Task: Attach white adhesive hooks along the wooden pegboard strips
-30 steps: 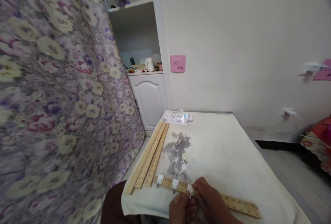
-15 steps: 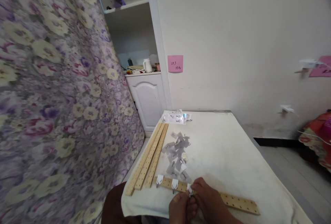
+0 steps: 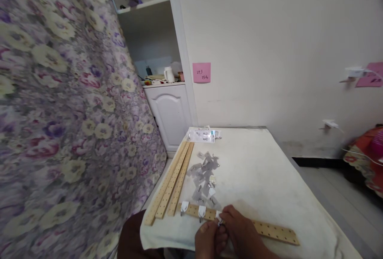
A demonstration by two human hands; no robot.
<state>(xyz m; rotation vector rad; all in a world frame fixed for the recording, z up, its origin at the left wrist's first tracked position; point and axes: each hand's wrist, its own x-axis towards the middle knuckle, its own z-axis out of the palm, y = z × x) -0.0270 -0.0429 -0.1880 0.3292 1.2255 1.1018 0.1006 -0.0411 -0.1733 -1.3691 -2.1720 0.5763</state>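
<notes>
Pinching a small white hook [image 3: 218, 216] between them near the table [image 3: 269, 171] edge, the left hand [image 3: 208, 238] and right hand [image 3: 243, 233] hold it on the holed wooden strip [image 3: 271, 231]; it looks light, stiff and slippery, best gripped by its flat plate.

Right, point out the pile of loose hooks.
Head view: the loose hooks lie mid-table, just right of the three wooden strips, beyond the crosswise strip.
</notes>
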